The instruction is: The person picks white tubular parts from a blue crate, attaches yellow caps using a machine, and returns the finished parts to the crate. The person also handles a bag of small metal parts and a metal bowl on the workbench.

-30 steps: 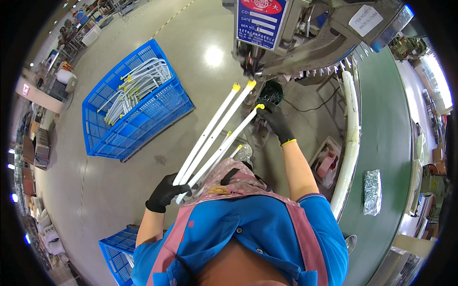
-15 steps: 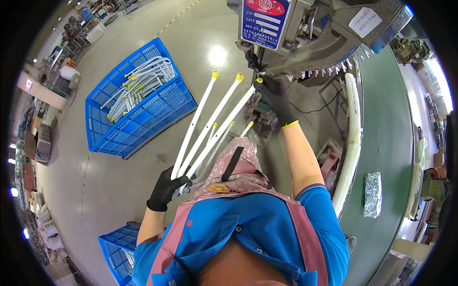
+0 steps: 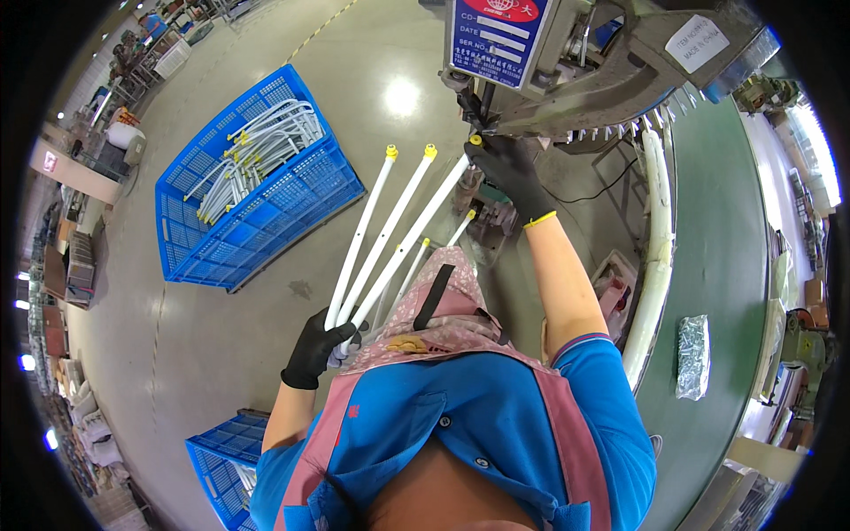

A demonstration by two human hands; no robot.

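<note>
My left hand (image 3: 314,348), in a black glove, is closed round the lower ends of several white tubes (image 3: 392,223) with yellow end caps. They fan out upward and to the right. The rightmost tube (image 3: 423,228) reaches up to my right hand (image 3: 512,174), also black-gloved, whose fingers are closed on it just below its yellow cap (image 3: 475,140). That capped end sits right beside the tooling under the head of a grey machine (image 3: 611,75). Lower down, more yellow-capped ends (image 3: 470,214) show near my apron; where those tubes lead is partly hidden.
A blue crate (image 3: 266,243) full of bent white tubes stands on the floor at the left; a second blue crate (image 3: 208,465) is at lower left. To the right runs a green table (image 3: 708,265) with a clear plastic bag (image 3: 692,357) on it. A dark cable trails under the machine.
The free capped ends of the tubes have dipped slightly and shifted left. My right hand has moved a little left and up with the rightmost tube's end. Both hands keep their hold.
</note>
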